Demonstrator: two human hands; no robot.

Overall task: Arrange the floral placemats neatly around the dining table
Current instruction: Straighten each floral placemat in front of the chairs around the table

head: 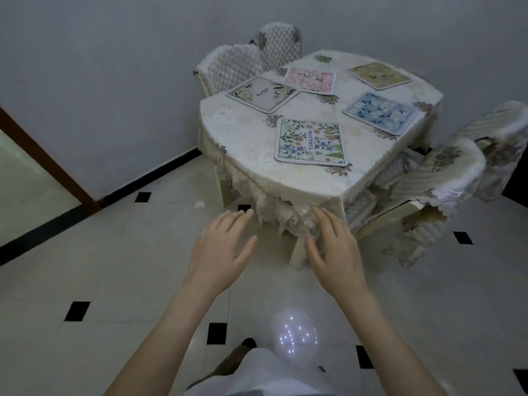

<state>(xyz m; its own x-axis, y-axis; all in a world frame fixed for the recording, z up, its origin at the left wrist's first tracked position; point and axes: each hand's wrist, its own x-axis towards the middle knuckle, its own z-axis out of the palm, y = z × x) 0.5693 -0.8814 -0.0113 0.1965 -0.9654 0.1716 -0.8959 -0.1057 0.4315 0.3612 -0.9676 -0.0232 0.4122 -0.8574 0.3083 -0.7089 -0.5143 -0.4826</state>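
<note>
Both hands, left (218, 252) and right (333, 251), flat, fingers straight, holding nothing, short of the tabletop (245, 144); five mats beyond the fingertips, nearest (310, 142) just ahead; they look light, thin, floppy, so likely best pinched at a corner or edge.

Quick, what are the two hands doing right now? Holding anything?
Left hand: open, fingers straight, holding nothing, held in the air short of the table.
Right hand: open too, fingers straight, holding nothing.
</note>
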